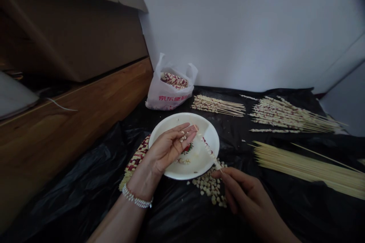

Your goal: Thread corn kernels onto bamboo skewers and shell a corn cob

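My left hand (168, 146) is cupped palm up over a white enamel basin (212, 136), and a few pale corn kernels (183, 136) lie on its fingers. My right hand (242, 188) pinches the lower end of a thin skewer strung with white and dark red kernels (209, 151). The skewer slants up and to the left across the basin, its bare tip by my left fingertips. A few kernels and a red and green print show on the basin's floor. Loose pale kernels (209, 188) are heaped against the basin's near right side.
A white plastic bag (169, 97) holds speckled corn cobs (173, 79). Strung skewers lie in a small bundle (218, 105) and a larger one (285, 115). Bare skewers (310, 169) lie at right. Red and white cobs (137, 159) sit left of the basin on black plastic sheeting (94, 182).
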`<state>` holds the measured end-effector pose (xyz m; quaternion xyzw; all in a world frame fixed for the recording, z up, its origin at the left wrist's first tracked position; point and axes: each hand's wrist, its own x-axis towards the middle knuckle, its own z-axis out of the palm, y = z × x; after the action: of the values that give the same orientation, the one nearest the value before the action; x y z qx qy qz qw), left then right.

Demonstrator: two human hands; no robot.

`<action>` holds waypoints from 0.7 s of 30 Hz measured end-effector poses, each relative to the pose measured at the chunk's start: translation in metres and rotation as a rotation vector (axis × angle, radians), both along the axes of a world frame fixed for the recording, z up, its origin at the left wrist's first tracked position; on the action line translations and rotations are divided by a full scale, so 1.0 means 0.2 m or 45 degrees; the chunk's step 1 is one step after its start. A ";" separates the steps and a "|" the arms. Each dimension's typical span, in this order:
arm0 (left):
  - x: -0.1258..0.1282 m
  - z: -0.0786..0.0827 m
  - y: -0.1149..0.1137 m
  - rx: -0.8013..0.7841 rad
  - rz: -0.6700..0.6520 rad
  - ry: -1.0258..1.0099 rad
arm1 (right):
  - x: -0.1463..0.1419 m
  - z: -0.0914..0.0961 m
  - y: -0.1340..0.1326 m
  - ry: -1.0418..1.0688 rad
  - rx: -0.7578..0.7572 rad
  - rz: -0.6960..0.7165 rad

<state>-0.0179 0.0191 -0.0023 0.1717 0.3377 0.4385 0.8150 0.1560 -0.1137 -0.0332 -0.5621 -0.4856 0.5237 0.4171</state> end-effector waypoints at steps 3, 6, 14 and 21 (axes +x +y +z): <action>0.00 -0.01 0.00 0.038 0.027 0.021 | 0.00 0.00 0.00 -0.001 -0.010 0.006; 0.00 0.00 0.01 0.046 0.075 0.036 | 0.00 0.00 0.00 -0.005 -0.016 0.012; 0.00 0.01 0.00 0.030 0.228 0.099 | 0.00 0.00 0.00 0.032 -0.042 0.068; 0.01 0.03 -0.01 0.092 0.266 0.158 | -0.02 0.02 0.00 0.003 -0.048 0.143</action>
<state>-0.0163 0.0168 0.0032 0.1917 0.3876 0.5214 0.7356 0.1510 -0.1142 -0.0299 -0.5409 -0.5060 0.5561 0.3770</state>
